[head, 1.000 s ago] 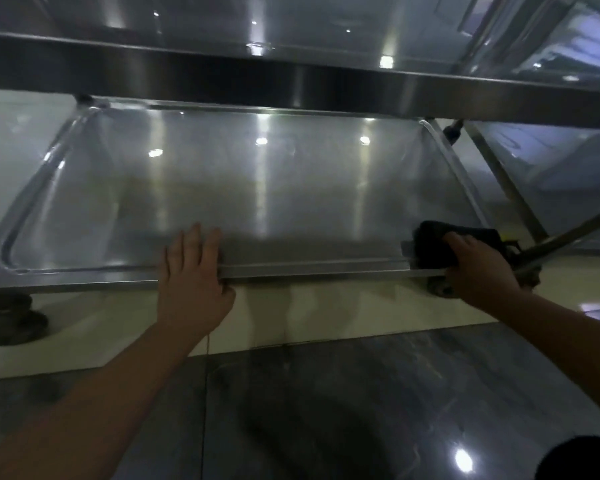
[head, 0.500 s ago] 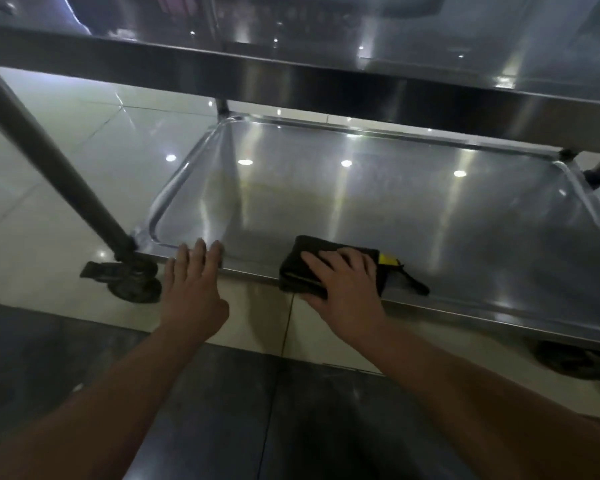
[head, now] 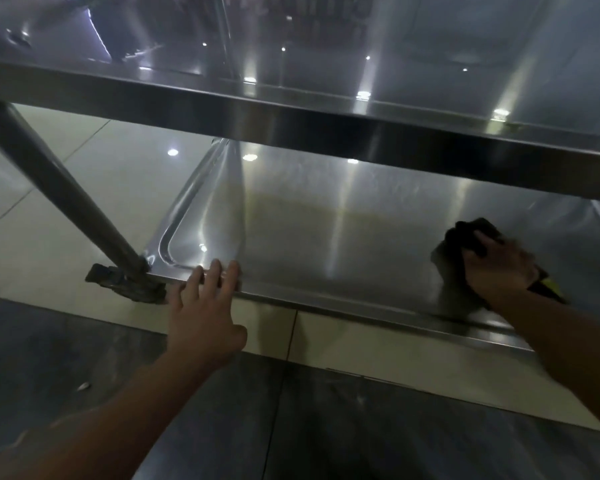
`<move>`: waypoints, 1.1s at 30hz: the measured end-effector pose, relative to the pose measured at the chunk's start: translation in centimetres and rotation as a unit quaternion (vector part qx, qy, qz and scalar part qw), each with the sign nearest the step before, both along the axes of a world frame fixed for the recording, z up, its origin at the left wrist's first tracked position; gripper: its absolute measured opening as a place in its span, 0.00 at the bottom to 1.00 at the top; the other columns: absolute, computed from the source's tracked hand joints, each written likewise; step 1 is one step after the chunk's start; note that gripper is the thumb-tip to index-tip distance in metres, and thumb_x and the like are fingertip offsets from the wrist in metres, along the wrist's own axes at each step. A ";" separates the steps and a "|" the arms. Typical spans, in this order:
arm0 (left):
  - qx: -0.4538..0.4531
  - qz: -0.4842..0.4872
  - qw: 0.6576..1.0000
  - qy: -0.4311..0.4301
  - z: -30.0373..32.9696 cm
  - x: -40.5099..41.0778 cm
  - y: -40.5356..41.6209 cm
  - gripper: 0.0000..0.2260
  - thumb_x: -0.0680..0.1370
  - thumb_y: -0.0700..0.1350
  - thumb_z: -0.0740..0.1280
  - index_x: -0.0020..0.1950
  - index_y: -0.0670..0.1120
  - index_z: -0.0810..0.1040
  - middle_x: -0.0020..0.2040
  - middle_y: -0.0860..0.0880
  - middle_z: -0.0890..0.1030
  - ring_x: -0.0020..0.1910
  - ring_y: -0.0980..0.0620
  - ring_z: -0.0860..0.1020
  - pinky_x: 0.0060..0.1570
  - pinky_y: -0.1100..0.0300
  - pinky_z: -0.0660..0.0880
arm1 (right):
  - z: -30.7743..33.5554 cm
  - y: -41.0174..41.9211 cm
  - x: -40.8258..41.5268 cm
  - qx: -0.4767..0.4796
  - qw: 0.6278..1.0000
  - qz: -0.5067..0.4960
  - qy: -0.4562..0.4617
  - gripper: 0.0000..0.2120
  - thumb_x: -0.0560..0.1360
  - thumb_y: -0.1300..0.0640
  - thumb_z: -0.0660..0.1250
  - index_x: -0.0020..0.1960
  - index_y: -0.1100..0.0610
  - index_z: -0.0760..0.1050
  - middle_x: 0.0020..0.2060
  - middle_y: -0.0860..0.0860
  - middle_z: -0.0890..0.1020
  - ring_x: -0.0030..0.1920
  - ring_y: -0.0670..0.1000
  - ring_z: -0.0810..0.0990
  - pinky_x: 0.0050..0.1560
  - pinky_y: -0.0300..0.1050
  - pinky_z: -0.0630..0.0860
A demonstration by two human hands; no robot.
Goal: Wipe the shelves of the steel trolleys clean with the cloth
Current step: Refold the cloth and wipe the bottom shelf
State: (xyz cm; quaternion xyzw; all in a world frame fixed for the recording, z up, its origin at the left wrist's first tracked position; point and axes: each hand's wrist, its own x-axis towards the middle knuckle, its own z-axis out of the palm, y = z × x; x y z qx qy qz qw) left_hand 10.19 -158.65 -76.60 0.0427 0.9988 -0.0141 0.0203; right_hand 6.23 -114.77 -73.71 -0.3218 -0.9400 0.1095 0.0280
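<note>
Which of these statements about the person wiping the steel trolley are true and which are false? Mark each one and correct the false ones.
1. The right hand presses a dark cloth on the lower shelf. True.
2. The left hand grips the trolley leg. False: it rests open on the lower shelf's front rim, beside the leg.
3. The cloth lies on the upper shelf. False: it is on the lower shelf.
4. A caster wheel sits at the foot of the leg. True.

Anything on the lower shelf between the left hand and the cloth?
No: in the head view, bare steel shelf runs from left hand to cloth.
</note>
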 end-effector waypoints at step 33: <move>0.114 -0.114 0.986 0.031 -1.5 0.7 -3.6 0.48 0.63 0.48 0.70 0.81 0.45 0.55 0.81 0.45 0.51 0.80 0.44 0.46 0.76 0.50 0.35 | -1.5 -17.9 -11.7 0.005 0.971 0.233 0.052 0.22 0.79 0.43 0.59 0.73 0.43 0.68 0.72 0.54 0.68 0.72 0.59 0.62 0.72 0.62 0.53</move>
